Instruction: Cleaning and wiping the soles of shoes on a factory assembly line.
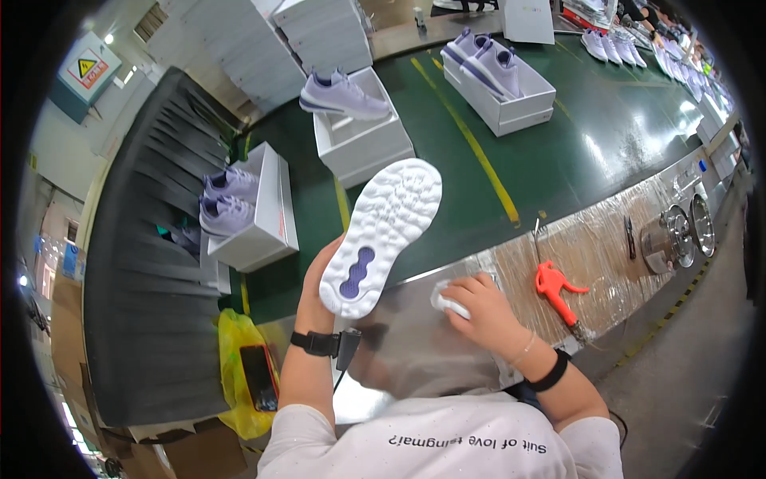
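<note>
My left hand (317,267) grips a sneaker (391,211), its white bumpy sole turned toward me, with a purple inset near the heel. The sole hides the upper and most of my left fingers. Lower and to the right, my right hand (491,315) is closed on a white cloth (440,297) over the shiny metal work surface (423,351), apart from the sneaker. Just beyond the sole stands a white open shoebox (363,156) with a lilac sneaker (343,96) resting across it.
More shoeboxes (519,116) with lilac sneakers stand on the green conveyor belt (471,184). An orange air gun (556,291) lies right of my hand, near metal containers (666,239). A yellow bag (235,375) with a phone (259,375) hangs at left, beside a black curtain (148,263).
</note>
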Demonstrator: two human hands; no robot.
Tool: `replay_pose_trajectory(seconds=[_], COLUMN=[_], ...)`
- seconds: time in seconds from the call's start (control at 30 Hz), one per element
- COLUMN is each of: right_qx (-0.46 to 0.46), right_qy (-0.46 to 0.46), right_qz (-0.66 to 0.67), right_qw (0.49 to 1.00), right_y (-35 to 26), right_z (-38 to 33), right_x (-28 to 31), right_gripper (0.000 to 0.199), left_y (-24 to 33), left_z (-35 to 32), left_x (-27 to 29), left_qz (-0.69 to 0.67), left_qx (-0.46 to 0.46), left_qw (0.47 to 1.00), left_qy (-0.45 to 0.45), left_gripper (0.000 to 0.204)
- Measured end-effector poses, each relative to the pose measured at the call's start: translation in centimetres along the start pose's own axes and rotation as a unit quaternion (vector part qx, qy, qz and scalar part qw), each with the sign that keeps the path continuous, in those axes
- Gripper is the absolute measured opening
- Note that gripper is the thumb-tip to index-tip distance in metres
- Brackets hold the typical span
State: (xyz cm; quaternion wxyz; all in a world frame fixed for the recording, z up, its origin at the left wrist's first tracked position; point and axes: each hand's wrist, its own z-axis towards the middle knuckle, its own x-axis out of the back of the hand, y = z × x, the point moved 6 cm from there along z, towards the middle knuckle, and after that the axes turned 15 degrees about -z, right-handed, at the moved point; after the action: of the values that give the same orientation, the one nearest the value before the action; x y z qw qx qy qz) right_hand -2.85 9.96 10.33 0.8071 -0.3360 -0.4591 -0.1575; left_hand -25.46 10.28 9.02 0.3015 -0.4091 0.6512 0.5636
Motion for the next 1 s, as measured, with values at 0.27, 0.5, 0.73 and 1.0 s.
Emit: replay_pose_trajectory(seconds=[0.27, 0.5, 0.73, 1.0], right_qx=[-0.126, -0.165, -0.198, -0.187], right_qy=[0.04, 0.026, 0.035, 0.019], right_qz=[0.141, 0.155, 0.129, 0.142], right_qw=[0.981, 0.974, 0.971, 0.972], right_y=[4.2, 6.9, 7.1, 7.8], right_z=[-0.7, -2.2, -2.9, -2.5], right_x=[0.1, -1.1, -1.6, -0.6], right_gripper=[0.027, 0.028, 0.027, 0.029], left_y=[2.1, 14.8, 16.8, 12.2], left_z=[2.3, 8.2, 15.5, 19.2], left_x=[2.2, -0.7, -9.2, -3.3], left_qz=[-0.069, 0.307, 0.92, 0.949], left_qx=[0.026, -0.132, -0.336, -0.107], left_qw=[0.996, 0.941, 0.194, 0.291], left_qy=[0.05, 0.049, -0.051, -0.057], left_gripper=[0.034, 0.058, 0.065, 0.052])
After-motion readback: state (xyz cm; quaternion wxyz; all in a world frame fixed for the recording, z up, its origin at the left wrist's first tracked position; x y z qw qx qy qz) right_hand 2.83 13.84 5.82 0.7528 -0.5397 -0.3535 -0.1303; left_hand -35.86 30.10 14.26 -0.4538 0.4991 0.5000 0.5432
